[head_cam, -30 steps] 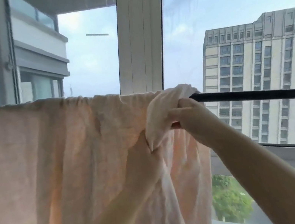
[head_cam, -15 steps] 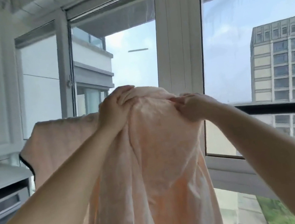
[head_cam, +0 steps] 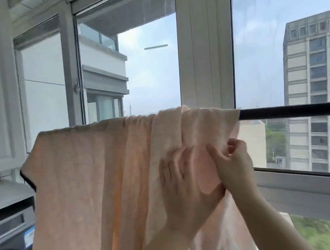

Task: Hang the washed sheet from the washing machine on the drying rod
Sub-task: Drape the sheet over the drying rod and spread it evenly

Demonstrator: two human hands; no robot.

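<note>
Where both hands had bunched the sheet [head_cam: 103, 178] up at rod height half a second earlier, it lay draped over the drying rod [head_cam: 299, 110], spread leftward. Under a fabric layer the left hand [head_cam: 181, 178] was flat, fingers straight; the right hand [head_cam: 235, 163] pinched the sheet's right edge below the rod. Hang looked basically done, only smoothing left.

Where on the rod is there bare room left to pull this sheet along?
Right of the sheet, the rod is bare as far as the picture's right side, in front of the right pane. Leftward the sheet covers it, bunched in folds by the window post. Just below there, the right hand pinches its edge.
</note>
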